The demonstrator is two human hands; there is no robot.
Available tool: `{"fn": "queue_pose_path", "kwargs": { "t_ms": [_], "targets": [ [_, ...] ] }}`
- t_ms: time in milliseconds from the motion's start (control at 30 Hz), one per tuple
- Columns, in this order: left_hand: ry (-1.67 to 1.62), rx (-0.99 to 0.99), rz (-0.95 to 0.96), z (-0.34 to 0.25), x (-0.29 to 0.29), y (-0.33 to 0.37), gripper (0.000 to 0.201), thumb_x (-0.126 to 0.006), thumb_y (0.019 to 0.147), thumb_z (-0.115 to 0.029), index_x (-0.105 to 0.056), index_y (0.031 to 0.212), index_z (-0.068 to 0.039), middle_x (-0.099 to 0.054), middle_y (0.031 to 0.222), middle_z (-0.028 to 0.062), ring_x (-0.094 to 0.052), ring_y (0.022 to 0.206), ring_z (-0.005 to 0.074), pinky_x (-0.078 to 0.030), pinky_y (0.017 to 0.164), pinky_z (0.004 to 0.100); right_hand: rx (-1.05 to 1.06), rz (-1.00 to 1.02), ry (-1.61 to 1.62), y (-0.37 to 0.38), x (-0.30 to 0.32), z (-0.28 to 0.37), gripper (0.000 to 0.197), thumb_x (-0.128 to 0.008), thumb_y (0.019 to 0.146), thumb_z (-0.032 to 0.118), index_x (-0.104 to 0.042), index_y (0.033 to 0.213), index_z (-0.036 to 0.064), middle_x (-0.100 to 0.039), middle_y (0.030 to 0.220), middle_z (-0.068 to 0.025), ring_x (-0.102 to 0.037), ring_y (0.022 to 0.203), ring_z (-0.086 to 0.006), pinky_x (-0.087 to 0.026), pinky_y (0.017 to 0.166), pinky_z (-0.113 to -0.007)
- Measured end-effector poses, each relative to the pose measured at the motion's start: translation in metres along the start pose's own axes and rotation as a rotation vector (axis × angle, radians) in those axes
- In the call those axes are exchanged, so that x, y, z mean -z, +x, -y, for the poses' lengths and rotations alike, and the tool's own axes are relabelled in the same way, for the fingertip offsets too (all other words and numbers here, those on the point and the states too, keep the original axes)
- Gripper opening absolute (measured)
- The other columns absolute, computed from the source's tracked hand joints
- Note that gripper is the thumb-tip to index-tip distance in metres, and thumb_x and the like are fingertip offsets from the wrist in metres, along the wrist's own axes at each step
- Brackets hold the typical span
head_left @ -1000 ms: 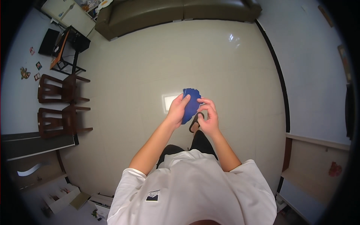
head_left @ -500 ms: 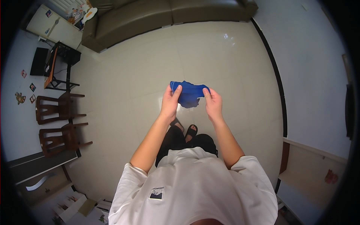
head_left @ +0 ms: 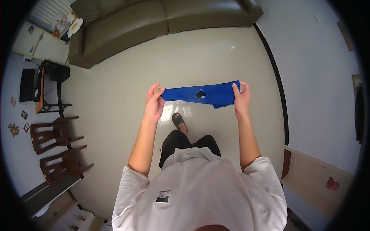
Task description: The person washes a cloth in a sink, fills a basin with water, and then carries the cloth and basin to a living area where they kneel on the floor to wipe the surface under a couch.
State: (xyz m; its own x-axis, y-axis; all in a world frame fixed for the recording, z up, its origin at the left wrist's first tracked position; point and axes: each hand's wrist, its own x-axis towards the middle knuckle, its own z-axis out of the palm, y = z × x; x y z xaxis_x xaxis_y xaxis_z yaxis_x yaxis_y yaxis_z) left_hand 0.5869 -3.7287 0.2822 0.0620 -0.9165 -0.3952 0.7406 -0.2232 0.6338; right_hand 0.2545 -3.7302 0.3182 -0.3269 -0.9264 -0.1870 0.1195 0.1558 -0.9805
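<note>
A blue cloth band (head_left: 183, 94) is held stretched out sideways in front of me, above the floor. Near its middle is a diamond-shaped opening with a pale edge, and part of the lower edge on the right hangs unevenly. My left hand (head_left: 154, 103) grips the left end between thumb and fingers, some fingers spread away from the cloth. At the wider right end, my right hand (head_left: 242, 99) pinches the cloth, thumb in front and fingers behind.
Pale glossy floor tiles (head_left: 115, 100) lie under me. A brown leather sofa (head_left: 131, 32) stands ahead. On the left are two wooden chairs (head_left: 61, 133) and a desk (head_left: 40, 88); a white wall (head_left: 308, 88) runs along the right. A sandalled foot (head_left: 179, 122) shows below the cloth.
My hands have moved apart, and the bunched blue cloth is now drawn out long, its opening showing. The room has shifted in view, and one foot is now hidden.
</note>
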Motion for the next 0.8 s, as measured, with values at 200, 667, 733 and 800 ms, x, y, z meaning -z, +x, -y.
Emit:
{"fn": "queue_pose_path", "kwargs": {
  "t_ms": [200,667,733,800],
  "targets": [
    [0.718,-0.125,0.089,-0.052,-0.038,0.071,0.05,-0.078,0.083,0.001,-0.065,0.131,-0.005,-0.055,0.093,-0.0046,-0.053,0.078,0.0054,-0.049,0.074,0.0226,0.205,0.18,-0.16,0.087,0.002,0.032,0.043,-0.071,0.091,0.004,-0.057,0.131,0.0069,-0.066,0.09,-0.0032,-0.059,0.079,-0.0089,-0.048,0.069,-0.026],
    [1.596,-0.351,0.222,-0.06,-0.142,0.212,0.009,-0.077,0.087,-0.012,-0.076,0.095,-0.007,-0.066,0.105,0.0062,-0.058,0.087,0.016,-0.047,0.066,0.0313,0.191,0.163,-0.229,0.267,0.06,0.032,0.015,-0.066,0.09,-0.004,-0.068,0.101,0.0045,-0.064,0.096,-0.002,-0.058,0.079,-0.0123,-0.048,0.074,-0.026],
    [1.544,-0.376,0.255,-0.043,-0.165,0.223,0.007,-0.075,0.089,-0.011,-0.074,0.095,-0.006,-0.068,0.108,0.0059,-0.06,0.091,0.0154,-0.049,0.071,0.0307,0.404,0.207,-0.293,0.297,0.065,0.036,0.012,-0.064,0.093,-0.002,-0.067,0.102,0.0053,-0.064,0.109,-0.0037,-0.058,0.085,-0.0118,-0.048,0.08,-0.025],
    [1.047,-0.354,0.349,-0.025,-0.187,0.236,0.005,-0.07,0.092,-0.006,-0.069,0.096,-0.006,-0.07,0.115,0.0072,-0.064,0.099,0.0159,-0.051,0.084,0.0311,0.377,0.233,-0.252,0.33,0.08,0.033,0.011,-0.064,0.094,-0.001,-0.066,0.103,0.0052,-0.062,0.112,-0.0039,-0.058,0.088,-0.0116,-0.048,0.081,-0.025]
  ]
}}
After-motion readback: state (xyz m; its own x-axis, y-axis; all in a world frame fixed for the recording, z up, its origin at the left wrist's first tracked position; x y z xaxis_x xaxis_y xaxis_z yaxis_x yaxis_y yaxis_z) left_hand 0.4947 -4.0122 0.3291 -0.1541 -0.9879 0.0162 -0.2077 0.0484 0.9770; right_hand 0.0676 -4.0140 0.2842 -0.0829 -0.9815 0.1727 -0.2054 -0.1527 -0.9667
